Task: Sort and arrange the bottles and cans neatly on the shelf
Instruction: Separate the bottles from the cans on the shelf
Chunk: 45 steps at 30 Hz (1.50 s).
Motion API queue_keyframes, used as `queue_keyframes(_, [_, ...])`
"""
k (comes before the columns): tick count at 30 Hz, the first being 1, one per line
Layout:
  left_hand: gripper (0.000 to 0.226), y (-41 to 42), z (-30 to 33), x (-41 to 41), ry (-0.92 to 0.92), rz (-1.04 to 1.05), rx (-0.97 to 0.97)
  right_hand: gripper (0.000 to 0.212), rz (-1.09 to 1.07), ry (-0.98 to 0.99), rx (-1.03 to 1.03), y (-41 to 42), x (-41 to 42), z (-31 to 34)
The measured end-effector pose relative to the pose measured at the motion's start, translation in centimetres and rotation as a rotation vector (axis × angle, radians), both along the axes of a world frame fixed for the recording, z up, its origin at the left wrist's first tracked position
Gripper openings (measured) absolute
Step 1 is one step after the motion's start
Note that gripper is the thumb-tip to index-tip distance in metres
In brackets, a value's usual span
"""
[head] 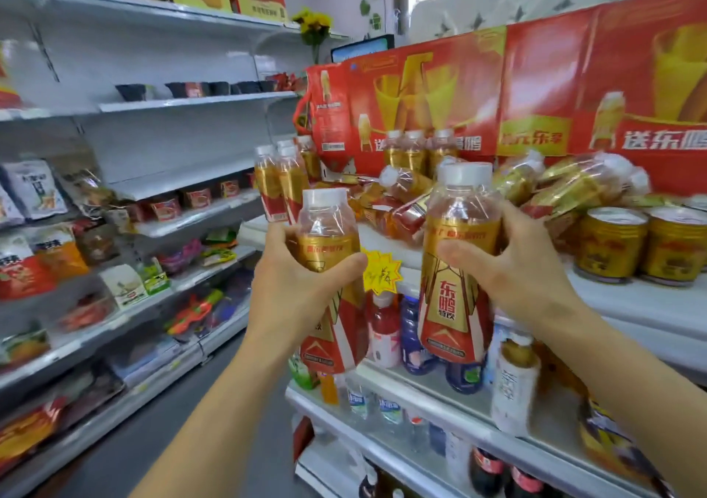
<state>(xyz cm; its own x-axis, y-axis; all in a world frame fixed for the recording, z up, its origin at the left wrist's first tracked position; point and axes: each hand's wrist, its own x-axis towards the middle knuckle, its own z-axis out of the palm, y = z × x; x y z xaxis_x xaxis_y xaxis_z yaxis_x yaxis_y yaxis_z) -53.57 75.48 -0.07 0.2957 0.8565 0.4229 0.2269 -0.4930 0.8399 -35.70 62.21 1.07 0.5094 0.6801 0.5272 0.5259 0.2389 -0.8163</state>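
Note:
My left hand (294, 287) grips a gold-and-red drink bottle (329, 229) with a white cap, held upright in the air. My right hand (509, 264) grips a second bottle of the same kind (457, 298) beside it. Both hang in front of the top shelf (631, 298). On that shelf, several matching bottles stand upright at the left (281, 183) and at the back (417, 153), while others lie tumbled in the middle (405, 206) and at the right (574, 183). Gold cans (612, 243) stand in a row at the right.
Red and gold cartons (535, 88) line the back of the top shelf. Lower shelves (421, 394) hold mixed bottled drinks. A yellow price tag (380, 271) hangs at the shelf edge. Snack shelves (153, 226) run along the left, with a dark aisle floor (160, 440) between.

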Motion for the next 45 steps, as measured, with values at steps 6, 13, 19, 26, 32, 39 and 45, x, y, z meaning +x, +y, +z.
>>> queue_keyframes(6, [0.068,10.6,1.2,2.7,-0.028,-0.006,0.013,0.034,0.03,-0.018,0.017,9.3,2.1,0.7])
queue_keyframes(13, [0.063,20.4,2.6,6.8,-0.009,-0.097,0.097,0.038,-0.035,-0.022,0.021,18.0,3.5,1.6])
queue_keyframes(19, [0.069,26.7,3.3,10.3,-0.031,-0.232,0.176,0.039,-0.164,-0.025,0.055,23.5,3.7,1.4])
queue_keyframes(26, [0.075,31.4,0.5,12.1,-0.039,-0.372,0.137,0.052,-0.304,-0.001,0.036,27.8,3.8,0.3])
queue_keyframes(32, [0.072,32.7,-0.7,11.9,-0.061,-0.44,0.11,0.048,-0.398,-0.035,-0.048,29.4,3.5,-0.7])
queue_keyframes(39, [0.067,33.3,-1.6,12.4,-0.089,-0.494,0.132,0.052,-0.438,-0.007,-0.091,30.5,2.9,-0.8])
queue_keyframes(45, [0.069,33.3,-2.6,11.9,-0.164,-0.505,0.111,0.057,-0.474,0.044,-0.077,30.9,2.2,-1.6])
